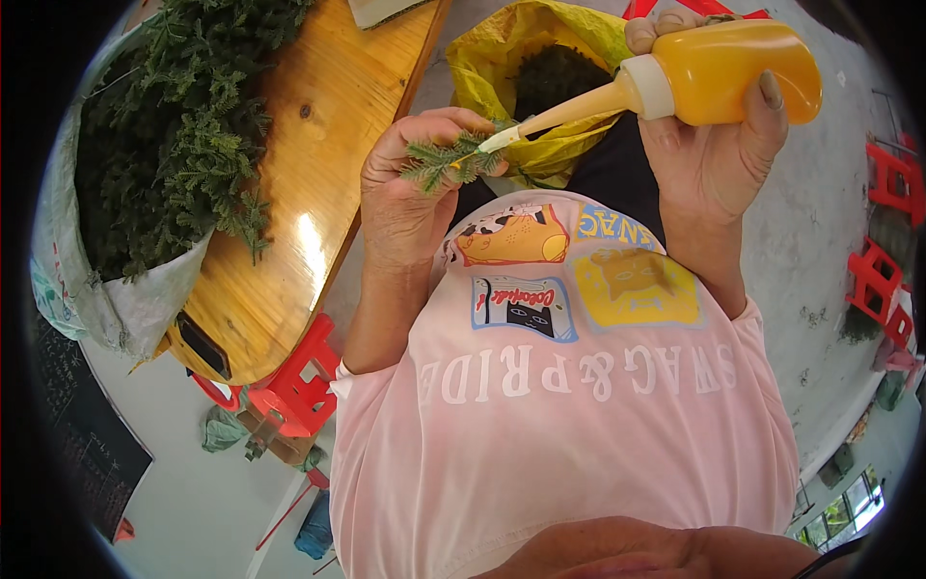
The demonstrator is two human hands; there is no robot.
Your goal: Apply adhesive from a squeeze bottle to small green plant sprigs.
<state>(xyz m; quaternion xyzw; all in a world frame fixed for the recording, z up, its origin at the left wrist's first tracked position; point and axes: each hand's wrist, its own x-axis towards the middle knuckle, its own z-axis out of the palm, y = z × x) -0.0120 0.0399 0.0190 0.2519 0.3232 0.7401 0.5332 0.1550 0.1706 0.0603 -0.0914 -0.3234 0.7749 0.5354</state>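
My left hand (403, 207) pinches a short green fir sprig (439, 166), its needles fanning out past the fingers. In my right hand (709, 179) lies a squeeze bottle (738, 72) of yellow-orange plastic, tilted on its side, with fingers and thumb wrapped round its body. The bottle's long nozzle (579, 106) points left, and its pale, crusted tip meets the sprig or sits just over it. A small yellow spot shows among the needles near that tip. Below both hands is a yellow plastic bag (482, 58), standing open with dark green matter (559, 82) inside.
A wooden table (323, 125) stands at left, bearing a white woven sack (145, 323) stuffed with fir branches (174, 145). A dark flat object (204, 344) rests at the table's edge, by a red stool (307, 386). More red stools (873, 280) stand far right.
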